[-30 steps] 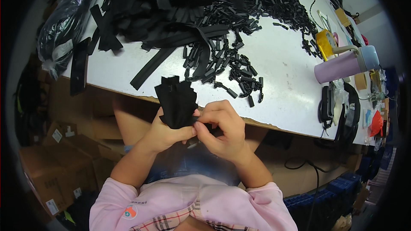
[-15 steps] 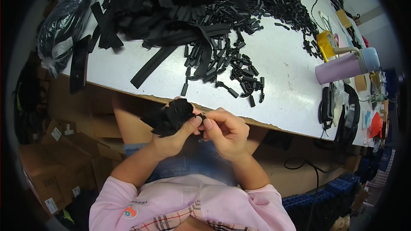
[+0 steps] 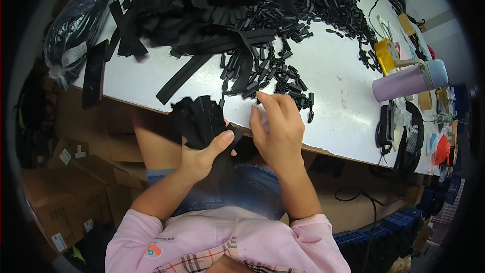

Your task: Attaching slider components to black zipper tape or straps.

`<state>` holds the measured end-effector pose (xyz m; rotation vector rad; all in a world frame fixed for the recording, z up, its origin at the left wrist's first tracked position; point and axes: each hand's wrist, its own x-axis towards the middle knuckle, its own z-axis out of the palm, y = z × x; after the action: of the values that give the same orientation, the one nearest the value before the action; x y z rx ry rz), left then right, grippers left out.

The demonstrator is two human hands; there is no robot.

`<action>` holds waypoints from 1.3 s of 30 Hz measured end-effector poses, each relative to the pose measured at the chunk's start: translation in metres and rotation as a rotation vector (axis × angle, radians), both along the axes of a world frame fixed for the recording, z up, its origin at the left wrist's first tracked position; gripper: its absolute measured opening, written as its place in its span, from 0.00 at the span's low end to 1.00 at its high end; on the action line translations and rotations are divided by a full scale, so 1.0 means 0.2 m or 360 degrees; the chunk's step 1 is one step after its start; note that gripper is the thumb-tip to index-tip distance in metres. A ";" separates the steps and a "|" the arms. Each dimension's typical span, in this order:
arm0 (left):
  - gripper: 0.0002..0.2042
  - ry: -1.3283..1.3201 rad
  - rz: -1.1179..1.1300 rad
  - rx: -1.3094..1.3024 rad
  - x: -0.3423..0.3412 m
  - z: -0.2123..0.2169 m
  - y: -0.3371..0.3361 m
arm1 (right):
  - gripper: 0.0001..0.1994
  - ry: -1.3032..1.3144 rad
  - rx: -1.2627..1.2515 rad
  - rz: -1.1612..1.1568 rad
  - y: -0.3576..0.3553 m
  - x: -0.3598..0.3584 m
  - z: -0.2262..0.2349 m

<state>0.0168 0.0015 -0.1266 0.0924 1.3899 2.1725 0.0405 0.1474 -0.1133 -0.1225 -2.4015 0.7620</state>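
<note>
A bunch of black zipper tapes [image 3: 198, 121] is gripped in my left hand [image 3: 204, 156], its folded ends fanning out above my fist by the table's front edge. One tape end sticks out beside my left thumb. My right hand [image 3: 281, 131] is over the table edge, thumb and index finger apart, with nothing visible between them. Its fingertips are at the near side of a loose cluster of small black zipper sliders with pulls [image 3: 268, 68]; whether they touch any cannot be seen. More zipper tapes [image 3: 187, 15] lie heaped behind, at the far left.
A large heap of sliders [image 3: 323, 0] covers the far table. To the right are a lilac bottle [image 3: 399, 87], a yellow tape roll [image 3: 386, 53] and a black strap [image 3: 413, 131]. A plastic-wrapped bundle [image 3: 76, 30] lies left; cardboard boxes [image 3: 70, 197] stand below.
My right hand has left the tape end at my left hand and moved up and right to the slider cluster, its fingers parting. My left hand has shifted the bunch slightly upward.
</note>
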 end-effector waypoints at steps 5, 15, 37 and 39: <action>0.12 0.0005 -0.0044 -0.0065 -0.01 0.00 0.03 | 0.06 -0.0094 0.0307 -0.0012 0.04 -0.02 -0.05; 0.04 0.0450 0.0040 -0.0214 0.00 -0.02 0.06 | 0.07 -0.0130 -0.1648 0.0543 0.00 0.11 -0.01; 0.11 0.0500 -0.0006 -0.0087 0.00 0.02 0.06 | 0.06 0.0145 -0.0947 0.0293 -0.06 0.15 -0.03; 0.11 0.0823 -0.0029 -0.0329 0.00 0.03 0.06 | 0.05 -0.0009 -0.1617 0.0318 -0.09 0.16 -0.04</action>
<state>0.0167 0.0140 -0.1207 0.6220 1.8740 2.0563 0.0735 0.1296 -0.1208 -0.2845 -1.8149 1.9974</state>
